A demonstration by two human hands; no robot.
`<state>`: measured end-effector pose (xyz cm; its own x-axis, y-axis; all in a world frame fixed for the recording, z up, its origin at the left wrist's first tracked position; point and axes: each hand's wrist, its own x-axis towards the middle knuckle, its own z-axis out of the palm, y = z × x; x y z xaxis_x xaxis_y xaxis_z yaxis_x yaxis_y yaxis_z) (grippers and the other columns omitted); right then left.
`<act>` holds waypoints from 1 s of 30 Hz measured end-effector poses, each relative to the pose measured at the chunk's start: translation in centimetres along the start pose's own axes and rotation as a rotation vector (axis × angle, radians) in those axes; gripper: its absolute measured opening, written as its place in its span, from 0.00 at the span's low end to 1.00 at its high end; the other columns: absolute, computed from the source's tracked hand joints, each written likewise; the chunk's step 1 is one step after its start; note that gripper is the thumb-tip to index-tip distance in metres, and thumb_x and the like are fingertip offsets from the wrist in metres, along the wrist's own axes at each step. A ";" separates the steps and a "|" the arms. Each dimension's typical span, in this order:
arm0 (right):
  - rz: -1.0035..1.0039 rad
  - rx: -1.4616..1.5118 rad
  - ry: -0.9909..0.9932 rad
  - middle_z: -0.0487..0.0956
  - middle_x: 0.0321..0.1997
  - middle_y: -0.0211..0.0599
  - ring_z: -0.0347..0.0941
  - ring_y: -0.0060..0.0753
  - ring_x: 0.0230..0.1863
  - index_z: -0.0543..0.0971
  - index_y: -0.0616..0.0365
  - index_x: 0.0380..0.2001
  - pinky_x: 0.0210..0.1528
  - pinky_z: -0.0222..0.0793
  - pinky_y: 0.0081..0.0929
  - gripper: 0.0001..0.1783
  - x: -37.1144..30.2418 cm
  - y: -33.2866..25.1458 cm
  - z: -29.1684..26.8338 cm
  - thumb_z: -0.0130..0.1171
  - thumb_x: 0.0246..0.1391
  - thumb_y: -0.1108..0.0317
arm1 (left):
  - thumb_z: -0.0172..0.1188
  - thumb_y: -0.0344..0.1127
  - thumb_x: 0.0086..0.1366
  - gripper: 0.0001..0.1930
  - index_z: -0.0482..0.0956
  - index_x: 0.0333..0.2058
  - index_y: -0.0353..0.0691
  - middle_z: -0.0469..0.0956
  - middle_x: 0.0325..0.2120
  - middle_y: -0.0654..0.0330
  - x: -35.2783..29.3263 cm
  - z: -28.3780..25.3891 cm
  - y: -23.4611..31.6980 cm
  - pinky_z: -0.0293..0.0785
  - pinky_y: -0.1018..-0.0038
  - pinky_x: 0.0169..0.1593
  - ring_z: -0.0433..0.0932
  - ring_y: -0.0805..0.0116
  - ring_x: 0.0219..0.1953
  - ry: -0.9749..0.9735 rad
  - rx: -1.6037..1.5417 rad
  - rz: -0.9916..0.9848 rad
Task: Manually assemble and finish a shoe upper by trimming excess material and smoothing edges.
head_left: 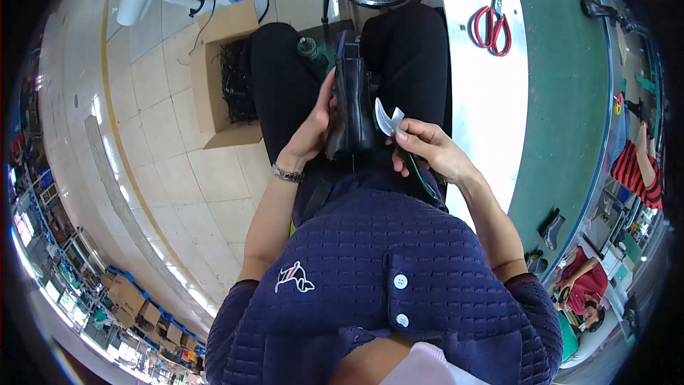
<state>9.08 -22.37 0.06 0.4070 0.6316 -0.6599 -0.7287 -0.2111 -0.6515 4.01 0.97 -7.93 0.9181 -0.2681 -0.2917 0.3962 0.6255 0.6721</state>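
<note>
Navy shirt (349,257), blade edge (385,120) beside shoe (350,103)

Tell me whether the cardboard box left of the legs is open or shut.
The cardboard box is open: its flaps splay outward, and black material shows inside it.

I read a workshop or factory floor, likely footwear. Long white bench (491,121); red-handled scissors (493,25) toward its far end. Off its left edge, a black shoe-like piece (349,103) fits that reading. Green surface (566,100) runs along the bench's right edge, black shoe (552,229) near the green's outer edge. Beyond that, I see a person in red (588,281). Tiled floor (167,121), yellow line (105,50), stacked cardboard boxes (126,296) far left.
</note>
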 end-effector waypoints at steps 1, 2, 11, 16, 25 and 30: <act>0.011 0.004 -0.009 0.79 0.25 0.33 0.73 0.19 0.24 0.75 0.57 0.40 0.24 0.61 0.14 0.15 -0.2 0.1 0.2 0.50 0.64 0.56 | 0.65 0.66 0.51 0.59 0.35 0.70 0.52 0.56 0.64 0.55 0.2 0.2 0.2 0.57 0.70 0.64 0.60 0.65 0.64 0.013 -0.003 -0.004; 0.029 -0.086 -0.014 0.79 0.25 0.32 0.74 0.19 0.24 0.75 0.57 0.40 0.25 0.62 0.15 0.15 -0.5 -0.3 0.4 0.51 0.64 0.56 | 0.65 0.64 0.52 0.53 0.43 0.67 0.50 0.62 0.56 0.57 0.6 0.4 0.6 0.62 0.72 0.60 0.65 0.68 0.57 0.060 0.050 -0.001; 0.046 -0.207 -0.100 0.72 0.19 0.26 0.70 0.18 0.21 0.76 0.60 0.30 0.26 0.67 0.17 0.22 -1.5 -1.3 0.7 0.50 0.64 0.50 | 0.63 0.54 0.61 0.27 0.65 0.49 0.44 0.67 0.35 0.66 1.5 4.5 1.3 0.69 0.81 0.40 0.68 0.80 0.35 0.295 0.182 0.033; 0.141 -0.375 -0.100 0.70 0.15 0.27 0.68 0.20 0.16 0.75 0.60 0.20 0.21 0.65 0.20 0.28 -2.3 -2.2 1.2 0.49 0.64 0.47 | 0.65 0.51 0.60 0.21 0.70 0.40 0.43 0.67 0.28 0.70 1.8 5.3 1.0 0.67 0.83 0.34 0.67 0.83 0.29 0.335 0.141 0.047; 0.095 -1.086 0.101 0.73 0.13 0.38 0.72 0.30 0.14 0.76 0.65 0.19 0.20 0.67 0.29 0.31 -2.6 -4.7 3.2 0.48 0.64 0.48 | 0.62 0.55 0.61 0.24 0.70 0.44 0.42 0.69 0.33 0.69 2.2 4.7 0.2 0.66 0.83 0.39 0.68 0.82 0.34 0.398 0.204 0.081; 0.087 -0.608 0.163 0.74 0.15 0.33 0.72 0.26 0.16 0.75 0.62 0.20 0.22 0.67 0.25 0.29 -2.7 -2.0 1.4 0.48 0.64 0.48 | 0.66 0.60 0.54 0.56 0.37 0.70 0.48 0.46 0.68 0.55 1.5 0.3 -1.1 0.42 0.68 0.69 0.46 0.64 0.69 0.030 0.158 0.024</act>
<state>8.68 -22.65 3.66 0.4738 0.4813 -0.7375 -0.3393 -0.6730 -0.6572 4.94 -0.35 -8.94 0.9279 -0.2311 -0.2925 0.3714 0.5075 0.7775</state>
